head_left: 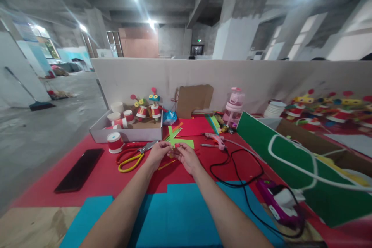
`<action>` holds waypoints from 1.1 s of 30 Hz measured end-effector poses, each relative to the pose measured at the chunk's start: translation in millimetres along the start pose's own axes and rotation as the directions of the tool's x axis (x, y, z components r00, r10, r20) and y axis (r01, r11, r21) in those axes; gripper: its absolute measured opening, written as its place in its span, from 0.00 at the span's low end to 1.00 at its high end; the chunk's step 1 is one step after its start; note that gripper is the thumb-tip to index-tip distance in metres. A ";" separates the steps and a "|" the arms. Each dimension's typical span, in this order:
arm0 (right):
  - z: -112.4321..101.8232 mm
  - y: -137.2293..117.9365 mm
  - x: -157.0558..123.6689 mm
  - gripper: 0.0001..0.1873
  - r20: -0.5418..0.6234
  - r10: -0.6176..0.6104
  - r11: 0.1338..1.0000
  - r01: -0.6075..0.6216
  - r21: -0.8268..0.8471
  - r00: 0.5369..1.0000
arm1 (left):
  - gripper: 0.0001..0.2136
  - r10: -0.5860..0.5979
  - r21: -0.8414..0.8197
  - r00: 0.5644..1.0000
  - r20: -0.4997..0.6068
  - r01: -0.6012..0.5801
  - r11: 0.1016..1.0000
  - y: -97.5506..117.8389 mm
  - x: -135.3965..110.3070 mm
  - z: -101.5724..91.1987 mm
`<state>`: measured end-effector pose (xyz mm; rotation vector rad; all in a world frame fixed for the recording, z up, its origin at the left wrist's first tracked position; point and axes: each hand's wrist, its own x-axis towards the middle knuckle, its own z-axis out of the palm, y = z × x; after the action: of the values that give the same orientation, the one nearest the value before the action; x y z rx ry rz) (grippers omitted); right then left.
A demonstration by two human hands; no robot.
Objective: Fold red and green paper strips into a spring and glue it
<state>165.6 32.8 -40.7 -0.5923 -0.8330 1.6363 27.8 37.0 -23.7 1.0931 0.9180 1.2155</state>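
Both hands meet over the red table covering, fingertips almost touching. My left hand (pixel 160 153) is closed in a pinch at the lower end of a light-green paper strip (pixel 171 133), which points upward. My right hand (pixel 186 156) is closed too, with a small red piece (pixel 177 145) at its fingertips. Just behind the right hand is a wider light-green paper piece (pixel 187 142); whether it joins the strip I cannot tell. Yellow-handled scissors (pixel 131 162) lie left of my left hand. A pink glue gun (pixel 215 139) rests to the right, its black cord looping forward.
A white tray (pixel 136 135) holds paper cups and two cup figures. One red-and-white cup (pixel 115 142) stands before it, near a black phone (pixel 79 170). Blue sheets (pixel 174 215) cover the front. A green board (pixel 279 162) and a purple power strip (pixel 277 203) are at right.
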 end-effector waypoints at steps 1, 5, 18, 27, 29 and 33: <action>0.4 0.7 -0.1 0.18 0.004 0.000 1.000 0.000 -0.002 1.000 | 0.13 0.001 0.004 1.000 0.003 -0.001 1.000 -0.1 -0.1 0.1; 3.2 0.4 -1.7 0.21 -0.006 -0.002 1.000 0.002 -0.024 1.000 | 0.13 0.021 0.025 1.000 -0.017 -0.020 0.999 0.5 -0.5 0.8; 5.6 -0.4 -0.9 0.20 -0.182 -0.146 0.961 0.096 -0.260 0.972 | 0.14 0.024 0.008 1.000 -0.008 -0.024 1.000 -5.1 1.8 -2.2; 4.5 0.6 0.6 0.16 -0.148 -0.248 0.911 0.178 -0.372 0.957 | 0.13 -0.006 -0.009 0.999 0.044 0.006 1.000 1.2 -2.4 1.7; 5.2 0.8 -0.1 0.16 -0.141 -0.222 0.925 0.163 -0.344 0.965 | 0.12 0.022 0.012 0.999 0.024 -0.022 1.000 -1.1 -0.8 -0.2; 8.0 0.4 -2.1 0.19 -0.124 -0.125 0.969 0.095 -0.227 0.984 | 0.12 0.030 0.011 0.999 -0.017 -0.030 0.999 -4.3 2.7 -3.4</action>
<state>159.7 29.0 -36.2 -0.7917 -0.9352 1.3951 26.0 40.1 -28.7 1.1101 0.9248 1.2471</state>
